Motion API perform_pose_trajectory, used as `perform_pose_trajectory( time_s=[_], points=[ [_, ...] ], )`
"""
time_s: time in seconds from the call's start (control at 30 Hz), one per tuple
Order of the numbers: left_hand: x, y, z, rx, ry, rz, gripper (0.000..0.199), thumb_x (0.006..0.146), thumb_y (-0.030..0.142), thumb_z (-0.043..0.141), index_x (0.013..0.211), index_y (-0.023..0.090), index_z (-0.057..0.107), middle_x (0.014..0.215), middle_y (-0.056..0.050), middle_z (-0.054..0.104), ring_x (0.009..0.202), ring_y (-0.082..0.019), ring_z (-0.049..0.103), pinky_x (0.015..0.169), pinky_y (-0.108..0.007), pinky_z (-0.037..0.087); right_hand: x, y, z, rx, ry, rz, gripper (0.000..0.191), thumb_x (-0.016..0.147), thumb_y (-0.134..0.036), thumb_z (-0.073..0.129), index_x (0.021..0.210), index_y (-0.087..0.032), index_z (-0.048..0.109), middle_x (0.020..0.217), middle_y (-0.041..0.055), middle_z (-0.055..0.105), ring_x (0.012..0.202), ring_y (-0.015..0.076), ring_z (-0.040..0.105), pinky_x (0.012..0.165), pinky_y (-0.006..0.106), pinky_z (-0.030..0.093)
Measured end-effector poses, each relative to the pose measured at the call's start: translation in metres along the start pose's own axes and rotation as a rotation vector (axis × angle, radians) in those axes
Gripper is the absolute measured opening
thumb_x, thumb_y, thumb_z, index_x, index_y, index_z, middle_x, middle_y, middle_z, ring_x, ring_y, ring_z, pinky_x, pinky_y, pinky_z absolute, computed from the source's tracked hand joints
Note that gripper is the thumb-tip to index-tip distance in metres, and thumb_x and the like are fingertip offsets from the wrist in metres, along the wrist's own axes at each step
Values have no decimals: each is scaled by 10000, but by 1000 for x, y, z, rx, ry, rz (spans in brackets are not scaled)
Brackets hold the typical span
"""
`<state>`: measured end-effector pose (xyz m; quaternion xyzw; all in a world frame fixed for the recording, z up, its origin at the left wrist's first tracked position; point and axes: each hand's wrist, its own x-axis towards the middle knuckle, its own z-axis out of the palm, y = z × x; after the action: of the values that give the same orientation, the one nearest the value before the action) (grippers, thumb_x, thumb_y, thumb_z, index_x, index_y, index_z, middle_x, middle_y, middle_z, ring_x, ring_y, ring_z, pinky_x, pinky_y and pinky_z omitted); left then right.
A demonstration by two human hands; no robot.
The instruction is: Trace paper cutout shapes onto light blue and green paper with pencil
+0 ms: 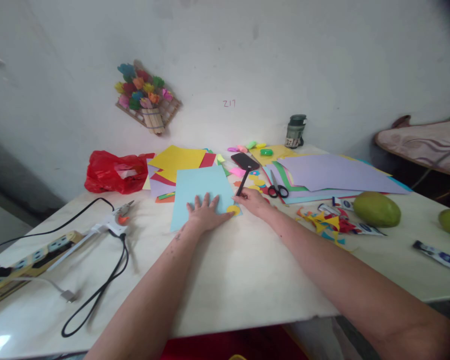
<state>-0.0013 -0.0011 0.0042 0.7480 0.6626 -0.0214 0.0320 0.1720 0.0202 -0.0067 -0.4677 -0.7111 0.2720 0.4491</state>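
Note:
My left hand (203, 214) lies flat with its fingers spread on a light blue sheet of paper (198, 182). Its thumb touches a small yellow paper circle (232, 210) near the sheet's lower right corner. A black marker (243, 184) stands tilted in the closed fingers of my right hand (254, 202), at the sheet's right edge beside the circle. The marker's tip is too small to make out. Behind it lies a dark phone (245, 161), and scissors (278, 190) with black handles rest to the right.
Coloured sheets are stacked at left (178, 159) and right (333, 172). Paper scraps (328, 223), glue tubes (440, 257) and a green mango-like fruit (377, 209) lie rightward. A glue gun (114, 220), looped cable and power strip (41, 257) occupy the left, below a red bag (116, 172).

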Motion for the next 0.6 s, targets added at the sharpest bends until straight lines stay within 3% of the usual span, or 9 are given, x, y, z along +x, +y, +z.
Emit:
perform_pose_trajectory(
  time_s=[0.6],
  points=[
    [-2, 3, -4, -6, -11, -9, 875, 537, 803, 170, 1287, 356, 104, 1375, 28, 21, 1201, -354, -55, 901, -573, 32, 0, 4, 0, 38, -18, -19, 224, 639, -357, 521, 690, -142, 560, 607, -1, 539, 562, 90, 477, 531, 200, 377]
  ],
)
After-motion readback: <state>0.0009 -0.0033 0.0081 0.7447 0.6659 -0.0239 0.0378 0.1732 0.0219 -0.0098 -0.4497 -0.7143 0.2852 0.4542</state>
